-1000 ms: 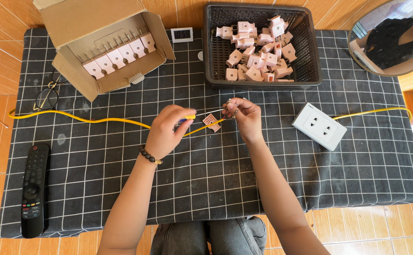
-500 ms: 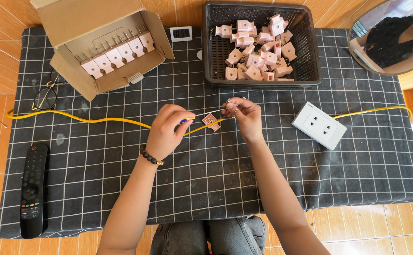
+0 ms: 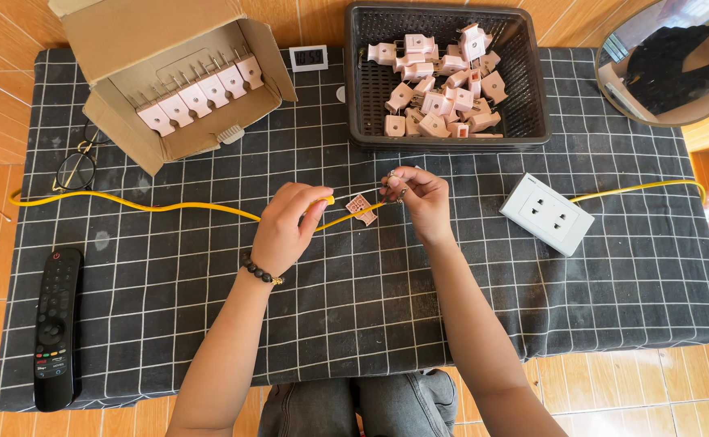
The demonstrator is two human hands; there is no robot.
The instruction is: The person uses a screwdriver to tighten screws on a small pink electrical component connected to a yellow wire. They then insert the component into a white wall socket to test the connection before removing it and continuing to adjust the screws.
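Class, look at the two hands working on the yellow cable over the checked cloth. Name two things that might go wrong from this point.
1. The small pink plug part lies loose on the cloth between the left hand and right hand; a tug on the yellow cable may flick it away.
2. The cable runs close past the glasses near the cloth's edge, so pulling it may drag them.
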